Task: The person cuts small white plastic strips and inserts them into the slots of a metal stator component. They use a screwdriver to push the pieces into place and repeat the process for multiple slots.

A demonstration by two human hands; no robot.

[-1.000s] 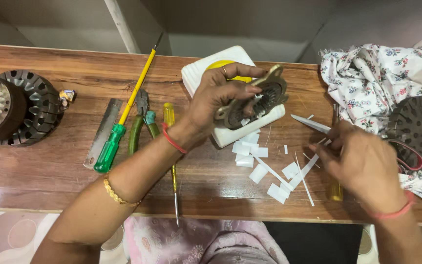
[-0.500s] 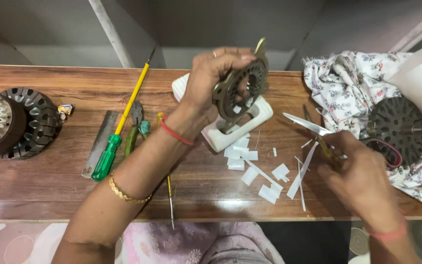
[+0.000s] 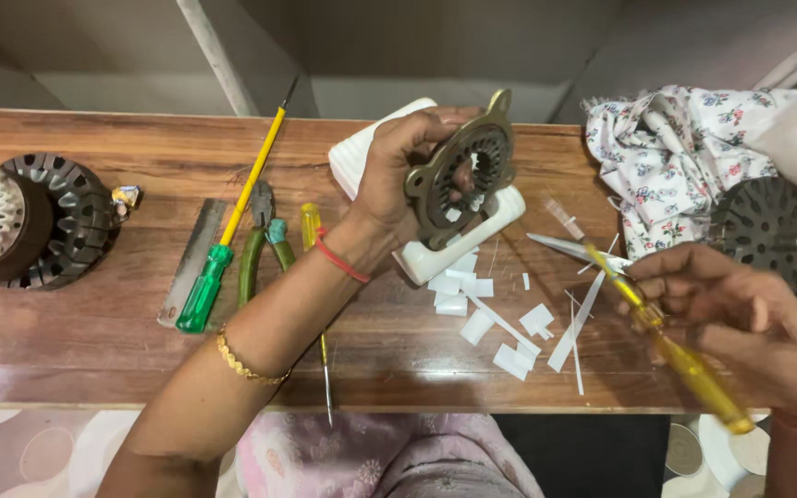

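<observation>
I am holding a round metal stator core [image 3: 461, 175] up in my left hand [image 3: 398, 175], fingers wrapped around its rim and a fingertip showing through its central hole, so the ring is tilting on edge just above the white plastic block [image 3: 362, 152]. That block is lying on the wooden counter [image 3: 94, 341], and I am taking it as my landmark.

My right hand [image 3: 740, 314] is sitting well to the right of the block, closed around a yellow-handled screwdriver [image 3: 671, 346], whose handle is pointing down toward the near edge of the counter while its tip is aiming back toward the block. Between the tip and the block a pair of scissors [image 3: 560, 246] is resting, and just in front of the block white paper scraps [image 3: 509, 337] and thin strips are lying scattered.

Left of the block, a second yellow screwdriver [image 3: 315, 295] is lying partly under my forearm, then green-handled pliers [image 3: 260, 244], then a long screwdriver with a green handle [image 3: 223, 240], then a flat metal file [image 3: 193, 263]. Far left of the block, a large wound motor stator [image 3: 25, 221] is sitting at the edge of view. Far right of the block, a floral cloth [image 3: 671, 157] is bunching up beside a dark slotted rotor [image 3: 772, 231] that is resting on it.
</observation>
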